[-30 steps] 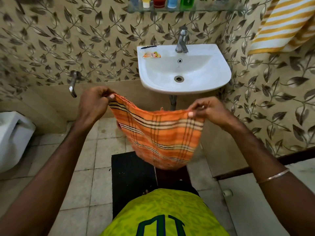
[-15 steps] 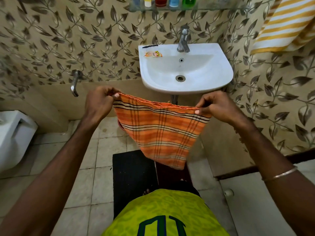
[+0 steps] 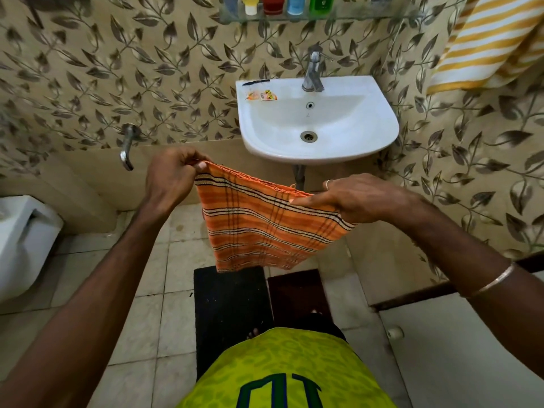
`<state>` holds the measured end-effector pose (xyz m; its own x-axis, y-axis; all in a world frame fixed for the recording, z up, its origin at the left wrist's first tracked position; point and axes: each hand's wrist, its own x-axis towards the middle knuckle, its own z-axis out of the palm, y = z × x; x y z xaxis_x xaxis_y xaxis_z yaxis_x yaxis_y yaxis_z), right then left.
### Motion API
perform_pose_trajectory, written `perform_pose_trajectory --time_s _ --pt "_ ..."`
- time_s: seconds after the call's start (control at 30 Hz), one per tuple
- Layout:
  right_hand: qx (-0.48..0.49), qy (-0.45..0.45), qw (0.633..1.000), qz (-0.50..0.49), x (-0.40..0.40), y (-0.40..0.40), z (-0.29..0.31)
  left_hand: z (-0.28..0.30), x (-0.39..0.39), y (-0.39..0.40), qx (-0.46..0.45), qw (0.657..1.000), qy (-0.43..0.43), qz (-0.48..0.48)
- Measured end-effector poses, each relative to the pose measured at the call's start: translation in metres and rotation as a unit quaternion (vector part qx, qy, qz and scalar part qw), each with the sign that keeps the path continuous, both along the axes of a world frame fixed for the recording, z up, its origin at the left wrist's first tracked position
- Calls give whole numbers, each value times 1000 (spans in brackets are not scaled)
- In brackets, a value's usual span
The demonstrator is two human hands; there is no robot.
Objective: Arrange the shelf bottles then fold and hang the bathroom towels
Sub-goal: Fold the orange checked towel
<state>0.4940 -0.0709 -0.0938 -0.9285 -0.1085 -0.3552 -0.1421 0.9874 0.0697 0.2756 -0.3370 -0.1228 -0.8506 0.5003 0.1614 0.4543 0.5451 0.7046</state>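
Below the sink (image 3: 318, 148), we are holding the orange towel (image 3: 265, 228) folded and hanging, our left hand (image 3: 170, 178) pinching one top corner, our right hand (image 3: 359, 201) pinching the other between thumb and fingers.

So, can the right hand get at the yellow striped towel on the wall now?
Probably not yet: the right hand pinches the orange towel, while the yellow striped towel hangs higher, with nothing between.

Shelf bottles (image 3: 278, 4) cut off by top edge; striped towel (image 3: 494, 39) cropped at right.
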Motion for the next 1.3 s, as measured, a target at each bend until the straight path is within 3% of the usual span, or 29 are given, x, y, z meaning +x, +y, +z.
perform_pose_trajectory --time_s 0.17,0.3,0.43,0.67,0.9,1.3 --pt "-24 -15 998 -55 -15 1 -4 1 7 0 -9 1000 -4 -14" --pt "-143 -40 977 -150 -22 -2 10 2 20 0 -9 999 -40 -25" --pt "-320 -37 910 -259 -33 -2 6 -1 42 7 10 995 -81 -61" --pt "-460 -17 800 -384 -49 -11 -16 -19 83 35 64 987 -136 -53" --pt "-517 25 743 -425 -50 -27 -14 -27 113 62 118 978 -164 -45" --pt "-567 76 675 -466 -41 -30 -11 -19 122 86 174 957 -229 -46"
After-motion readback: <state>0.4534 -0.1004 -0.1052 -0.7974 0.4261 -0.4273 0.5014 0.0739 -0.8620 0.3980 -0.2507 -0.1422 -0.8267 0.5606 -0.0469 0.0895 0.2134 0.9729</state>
